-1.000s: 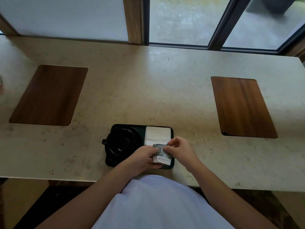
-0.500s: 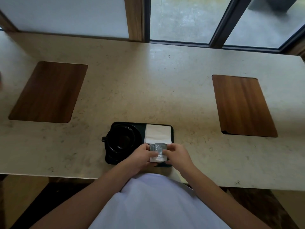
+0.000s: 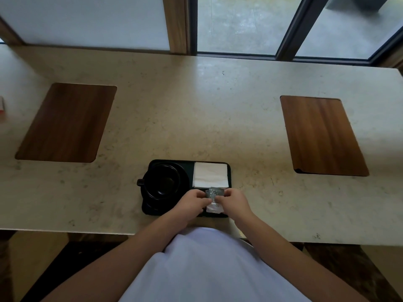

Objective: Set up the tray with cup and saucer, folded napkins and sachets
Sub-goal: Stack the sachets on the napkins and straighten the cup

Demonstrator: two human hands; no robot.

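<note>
Black tray (image 3: 228,171): near its front right corner, left hand (image 3: 192,203) and right hand (image 3: 232,202) pinch the sachets (image 3: 214,194); a loose grip could scatter them over the napkins (image 3: 210,174).

left hand (image 3: 192,202), right hand (image 3: 232,201), fingertips pinched together

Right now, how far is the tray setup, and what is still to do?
Mostly done. The black cup on its saucer fills the left of the tray, and the folded napkins lie in the far right part. In hand: the left hand and right hand hold the sachets over the near right part. Left: settle the sachets flat and let go.
</note>
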